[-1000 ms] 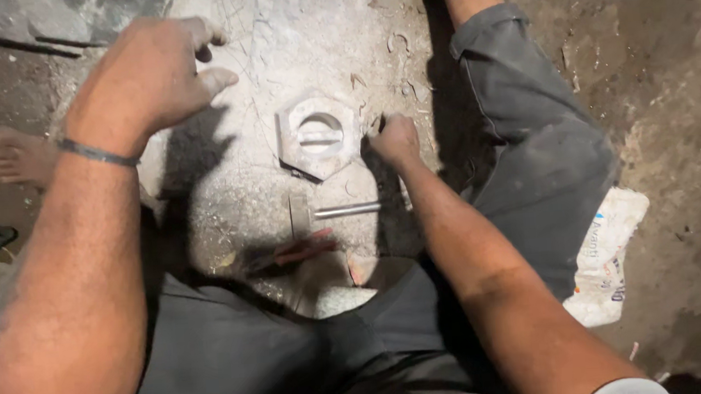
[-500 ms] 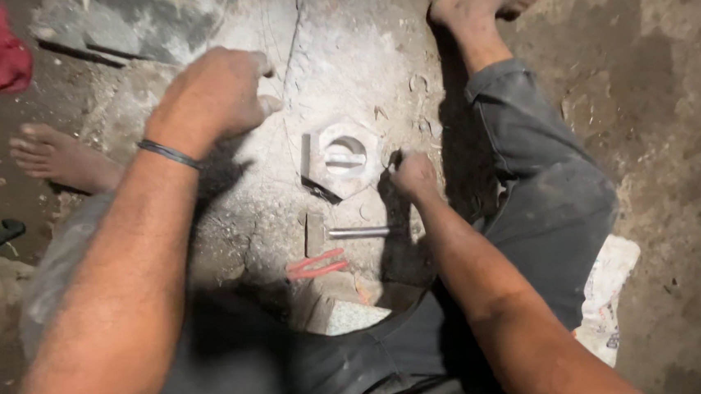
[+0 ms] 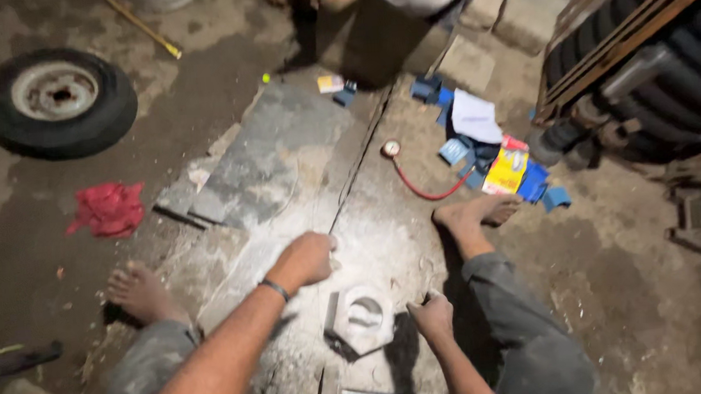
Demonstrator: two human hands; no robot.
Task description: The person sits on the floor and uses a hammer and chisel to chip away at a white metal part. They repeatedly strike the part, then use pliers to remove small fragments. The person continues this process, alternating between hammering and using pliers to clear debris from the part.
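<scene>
Dusty concrete floor [image 3: 283,169] lies under your fisted left hand [image 3: 309,257], while your right hand [image 3: 431,315], seemingly curled around something small, sits beside the hexagonal block [image 3: 363,319].

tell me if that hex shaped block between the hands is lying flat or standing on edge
Lying flat. The hex block rests on the stone slab with its broad face and round hole up, between the left hand and right hand.

A pale grey hexagonal metal nut [image 3: 363,318] lies by my hands; crumpled red cloth [image 3: 108,209], black rubber tyre [image 3: 58,101], blue packets [image 3: 530,183].
</scene>
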